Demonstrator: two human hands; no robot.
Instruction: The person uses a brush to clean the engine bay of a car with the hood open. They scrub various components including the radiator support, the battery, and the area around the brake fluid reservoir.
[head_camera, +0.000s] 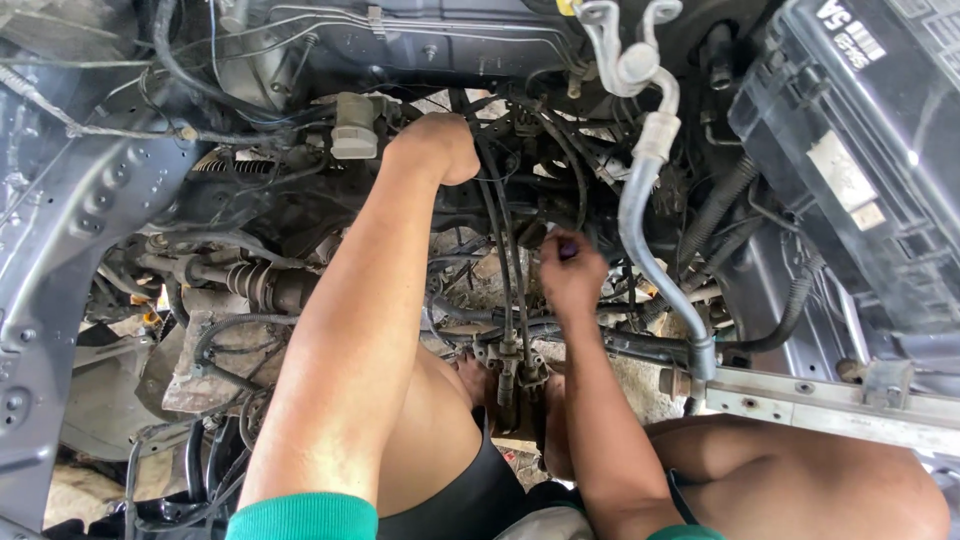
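Note:
I look down into a car's stripped engine bay. My left hand (437, 147) reaches far in toward the firewall, its fingers hidden among black cables and hoses (505, 215), so what it grips cannot be seen. My right hand (572, 275) is lower and nearer, closed around a small purple-handled tool (567, 248) beside a grey metal pipe (640, 235). My bare knees and feet show below, under the cable bracket (507, 362).
A black fuse box (860, 140) fills the upper right. A grey body rail (820, 400) crosses lower right. A steering rack with a rubber boot (255, 283) lies at left, next to the grey inner wing panel (60, 220).

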